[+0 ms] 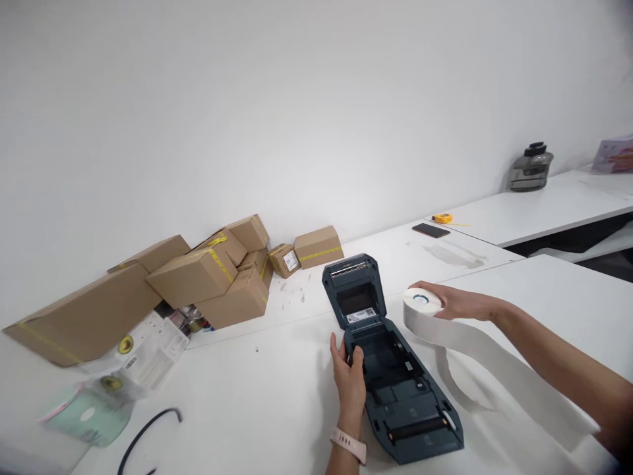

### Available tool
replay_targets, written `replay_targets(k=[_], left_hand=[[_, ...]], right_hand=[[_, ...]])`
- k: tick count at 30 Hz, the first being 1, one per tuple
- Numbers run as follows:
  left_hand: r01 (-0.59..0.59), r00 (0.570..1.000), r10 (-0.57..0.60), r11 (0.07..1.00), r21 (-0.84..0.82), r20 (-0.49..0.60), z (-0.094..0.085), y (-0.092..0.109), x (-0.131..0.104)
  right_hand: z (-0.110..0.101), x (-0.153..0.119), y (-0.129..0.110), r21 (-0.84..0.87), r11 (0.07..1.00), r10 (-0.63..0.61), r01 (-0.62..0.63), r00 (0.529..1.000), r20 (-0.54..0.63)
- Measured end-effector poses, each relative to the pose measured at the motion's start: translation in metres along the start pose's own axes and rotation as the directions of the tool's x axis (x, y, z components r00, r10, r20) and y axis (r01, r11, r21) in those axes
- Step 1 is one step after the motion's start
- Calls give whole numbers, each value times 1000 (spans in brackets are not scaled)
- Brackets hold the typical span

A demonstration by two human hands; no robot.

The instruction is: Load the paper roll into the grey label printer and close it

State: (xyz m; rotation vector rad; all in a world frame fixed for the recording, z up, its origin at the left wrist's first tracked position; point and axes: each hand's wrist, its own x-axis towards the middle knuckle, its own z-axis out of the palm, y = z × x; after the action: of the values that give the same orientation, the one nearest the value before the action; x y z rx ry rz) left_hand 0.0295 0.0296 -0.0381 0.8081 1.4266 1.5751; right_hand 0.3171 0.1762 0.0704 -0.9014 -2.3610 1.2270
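A dark grey label printer [403, 396] lies on the white table with its lid [353, 287] raised and its inside exposed. My left hand [349, 376] grips the printer's left edge near the hinge, thumb over the rim. A pinkish watch band circles that wrist. To the printer's right, my right hand [457, 301] holds a white label roll [414, 318] with a blue ring at its core. A long loose strip [499, 359] of the paper unwinds from it and trails toward the lower right. Roll and printer are apart.
Cardboard boxes [198, 277] are piled at the back left, near a mint-green pouch [91, 415] and a black cable [143, 435]. A phone [430, 230] and a yellow tape measure [442, 218] lie at the back right. A large bottle [531, 171] stands farther right.
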Motion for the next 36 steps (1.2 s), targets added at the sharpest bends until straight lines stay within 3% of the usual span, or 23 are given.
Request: replay_targets(k=[4, 12, 15, 22, 26, 31, 33, 36], left_hand=[[-2, 1000, 2, 1000, 3, 5, 1, 2, -1], [10, 1000, -10, 1000, 15, -3, 2, 4, -1], [14, 1000, -14, 1000, 12, -13, 2, 7, -2], [5, 1000, -5, 1000, 6, -31, 4, 7, -3], [7, 999, -7, 1000, 0, -39, 3, 5, -2], [15, 1000, -15, 1000, 9, -24, 2, 5, -2], [21, 1000, -21, 1000, 10, -12, 2, 5, -2], [14, 1000, -14, 1000, 6, 8, 1, 4, -3]], right_hand=[[16, 28, 19, -80, 989, 125, -126, 992, -11], [50, 50, 54, -163, 970, 172, -179, 983, -57], [46, 41, 61, -163, 970, 175, -181, 983, -52], [2, -16, 81, -39, 989, 140, -140, 990, -3], [20, -24, 93, -70, 986, 155, -151, 987, 52], [55, -13, 103, -146, 971, 179, -188, 981, -73], [51, -17, 110, -165, 964, 187, -209, 972, -143], [23, -44, 119, -180, 950, 202, -257, 939, -277]])
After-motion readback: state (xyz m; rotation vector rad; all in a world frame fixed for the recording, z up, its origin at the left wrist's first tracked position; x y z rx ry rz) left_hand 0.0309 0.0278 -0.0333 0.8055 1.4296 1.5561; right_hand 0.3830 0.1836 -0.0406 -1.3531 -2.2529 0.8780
